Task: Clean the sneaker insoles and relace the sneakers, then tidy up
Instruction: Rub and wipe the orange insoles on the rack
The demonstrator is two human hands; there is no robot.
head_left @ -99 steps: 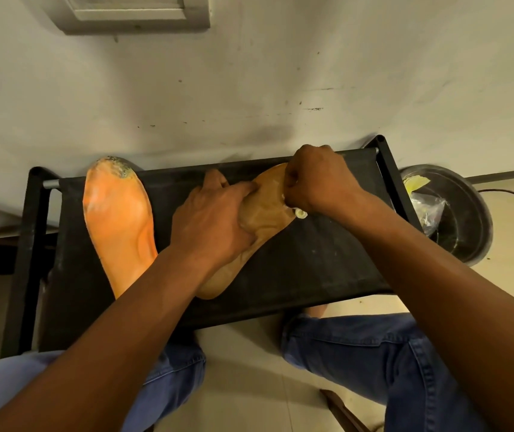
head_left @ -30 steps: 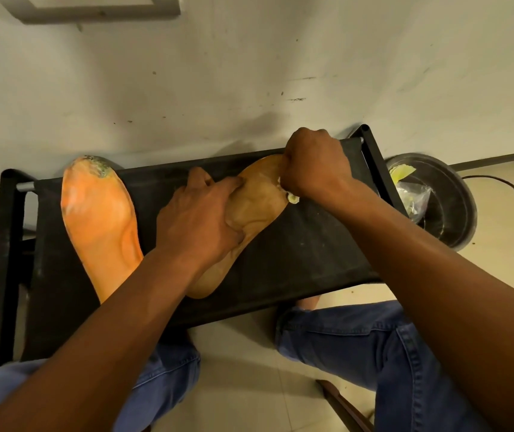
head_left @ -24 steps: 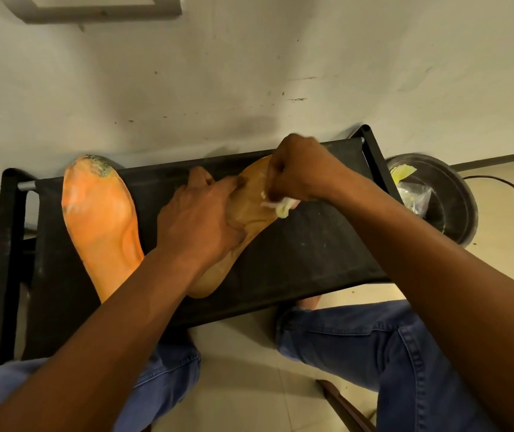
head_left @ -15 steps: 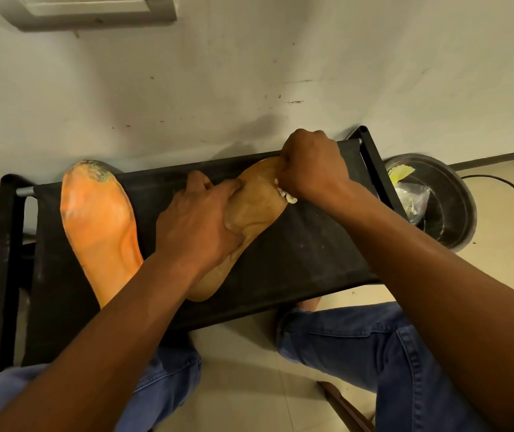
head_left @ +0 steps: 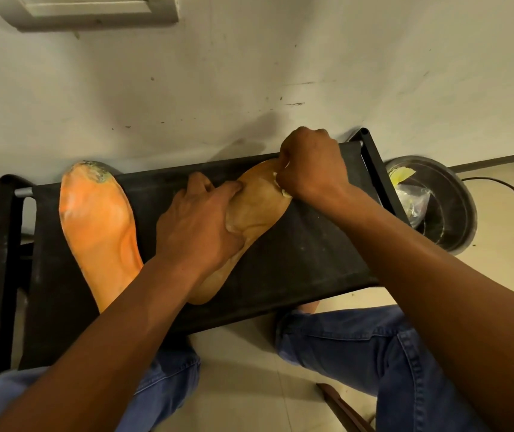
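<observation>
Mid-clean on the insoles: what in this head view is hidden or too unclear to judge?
- White wiping material: mostly buried in the right hand; what it is cannot be told.
- Tan insole: its middle is covered by the left hand, its toe by the right hand.
- Orange insole: heel hidden behind the left forearm.
- Metal bowl: contents too small to identify.
- Sneakers, laces: not in view.

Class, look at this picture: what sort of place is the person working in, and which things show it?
Probably a room at home: a scuffed white plaster wall, pale floor tiles, and a low black fabric rack as workbench.
</observation>
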